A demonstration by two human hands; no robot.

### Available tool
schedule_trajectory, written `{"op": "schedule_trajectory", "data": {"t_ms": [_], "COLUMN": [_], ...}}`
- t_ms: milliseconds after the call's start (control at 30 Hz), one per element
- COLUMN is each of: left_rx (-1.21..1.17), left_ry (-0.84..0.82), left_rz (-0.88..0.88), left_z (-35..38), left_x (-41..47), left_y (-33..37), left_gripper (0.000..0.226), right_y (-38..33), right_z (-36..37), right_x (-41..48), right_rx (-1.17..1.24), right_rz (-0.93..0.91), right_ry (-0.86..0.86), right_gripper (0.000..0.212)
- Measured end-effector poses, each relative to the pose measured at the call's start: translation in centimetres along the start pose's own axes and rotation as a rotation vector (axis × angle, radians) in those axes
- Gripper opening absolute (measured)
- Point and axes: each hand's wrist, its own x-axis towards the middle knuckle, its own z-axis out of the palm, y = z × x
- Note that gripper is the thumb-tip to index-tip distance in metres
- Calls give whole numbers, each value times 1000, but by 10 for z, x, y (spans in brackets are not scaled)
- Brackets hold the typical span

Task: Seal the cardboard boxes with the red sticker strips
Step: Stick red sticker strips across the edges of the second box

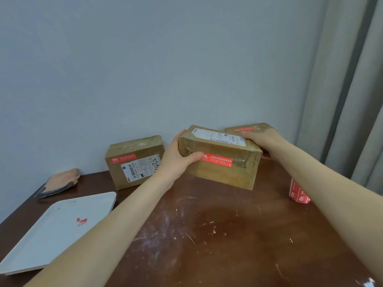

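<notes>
From my remote station I saw both hands clamped on the same cardboard box, the middle box (219, 162). The left hand (176, 159) gripped its left end, with the thumb laid across the front face and touching the end of the red sticker strip (217, 160) glued there. The right hand (263, 141) held the right end from above and behind, the fingers curled around the corner. The two hands were apart, one at each end. The box was tilted toward the camera, over the far part of the brown table (207, 235); I could not tell if its lower edge touched the wood. A white shipping label (219, 136) lay on its top.

The left box (134, 146) stood against the wall, with its own red strip and a white label on the front. A third box (259, 126), also with a red strip, was behind the right hand. The sticker roll (298, 193) stood on the table at the right, partly hidden by the right forearm. At the left was a white tray (62, 235) with small red scraps (81, 221), and beyond it a folded cloth (60, 183).
</notes>
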Motion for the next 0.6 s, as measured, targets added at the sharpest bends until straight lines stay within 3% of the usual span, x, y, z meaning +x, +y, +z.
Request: {"op": "schedule_trajectory", "data": {"t_ms": [167,333,600], "left_rx": [-25,61,88], "left_ry": [-78,-68,-106], "left_rz": [7,22,-10], "left_z": [-4,-3,-9], "left_x": [0,0,8], "left_y": [-2,-6,-11], "left_gripper": [57,91,88], "right_y": [2,0,0], "right_z": [1,2,4], "right_x": [2,2,4], "right_rx": [4,0,-32], "right_rz": [-2,-17,-39], "right_ry": [0,11,58], "right_gripper": [32,24,26]}}
